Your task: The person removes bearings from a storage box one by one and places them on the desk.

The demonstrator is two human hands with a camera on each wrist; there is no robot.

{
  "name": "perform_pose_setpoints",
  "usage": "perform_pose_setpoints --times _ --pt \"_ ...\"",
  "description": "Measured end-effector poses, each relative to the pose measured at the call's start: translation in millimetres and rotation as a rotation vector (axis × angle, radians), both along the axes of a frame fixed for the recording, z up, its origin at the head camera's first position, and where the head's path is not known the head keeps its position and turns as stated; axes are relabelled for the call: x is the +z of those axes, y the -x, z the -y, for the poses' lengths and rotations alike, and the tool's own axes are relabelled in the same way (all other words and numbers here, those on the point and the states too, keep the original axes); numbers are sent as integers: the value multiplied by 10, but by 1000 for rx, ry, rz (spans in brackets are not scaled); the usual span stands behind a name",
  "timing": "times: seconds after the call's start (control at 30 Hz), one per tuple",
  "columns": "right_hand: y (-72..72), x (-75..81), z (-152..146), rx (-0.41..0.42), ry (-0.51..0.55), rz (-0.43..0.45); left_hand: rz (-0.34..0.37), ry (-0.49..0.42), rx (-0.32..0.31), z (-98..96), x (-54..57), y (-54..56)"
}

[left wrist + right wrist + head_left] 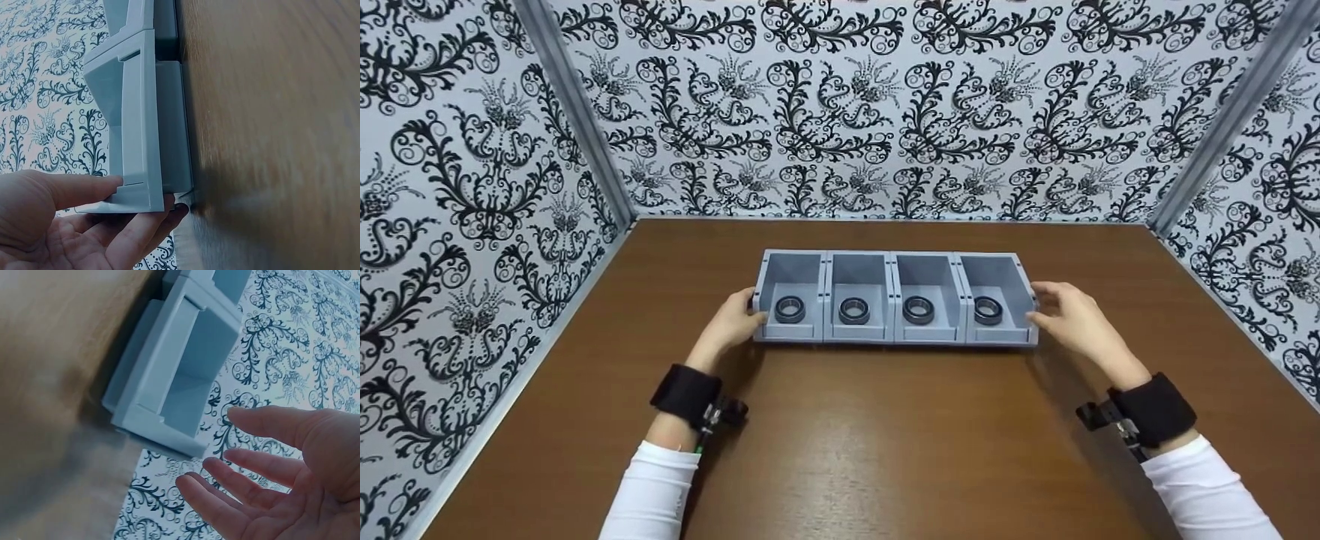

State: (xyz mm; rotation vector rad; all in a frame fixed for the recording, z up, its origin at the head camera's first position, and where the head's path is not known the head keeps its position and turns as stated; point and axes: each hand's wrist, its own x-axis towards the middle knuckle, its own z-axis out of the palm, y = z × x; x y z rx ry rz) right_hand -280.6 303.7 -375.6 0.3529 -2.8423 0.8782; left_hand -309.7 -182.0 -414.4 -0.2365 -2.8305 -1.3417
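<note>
A row of several joined grey storage bins [894, 334] stands on the brown table. Each compartment holds one ring-shaped bearing, from the far-left bearing [790, 309] to the far-right bearing [988, 310]. At the row's left end, my left hand [733, 321] pinches the end bin [139, 124], thumb over its front lip and fingers along the outer side and underneath. My right hand [1072, 319] is beside the right end bin [154, 374]. Its fingers [242, 481] are spread and a little apart from the bin wall in the right wrist view.
The brown wooden table [870, 435] extends around the bins. Patterned black-and-white panels [840, 105] enclose the back and both sides, with grey corner posts [577, 112]. Black straps with small cameras are on both wrists.
</note>
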Motion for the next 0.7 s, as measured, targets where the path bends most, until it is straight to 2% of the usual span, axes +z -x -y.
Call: perform_pose_setpoints --times 0.17,0.37,0.7 --pt "-5 67 74 30 -25 -24 0 -3 2 12 -4 -4" --pt "44 69 144 62 -70 -47 -2 1 9 23 -23 2" --pt "145 35 250 61 -108 6 36 -4 14 -6 -20 25"
